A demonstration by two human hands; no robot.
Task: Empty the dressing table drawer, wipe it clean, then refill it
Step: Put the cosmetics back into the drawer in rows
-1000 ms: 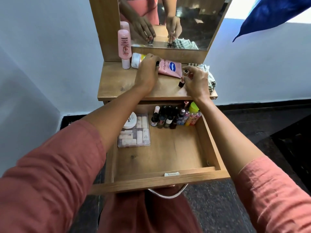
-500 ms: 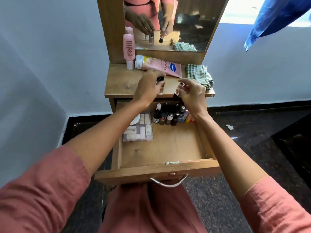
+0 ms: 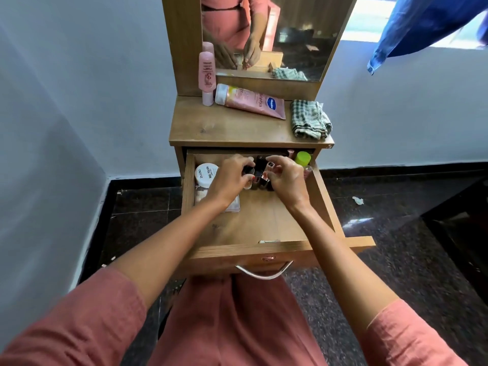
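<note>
At the back edge of the drawer (image 3: 264, 220), the left hand (image 3: 231, 180) curls round an upright dark bottle (image 3: 248, 170), the right hand (image 3: 286, 178) pinches a second bottle (image 3: 271, 166), the standing row (image 3: 260, 179) between them.

Matt wood-grain drawer (image 3: 253, 228) w/ shiny metal handle (image 3: 264, 273); checked cloth (image 3: 310, 120); glossy plastic tube (image 3: 250, 101).

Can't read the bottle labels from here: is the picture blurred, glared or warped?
Head view: wide-angle bending toward the edges; window blown out top right; left hand, right hand and the small bottles slightly soft; sheen on the floor.
</note>
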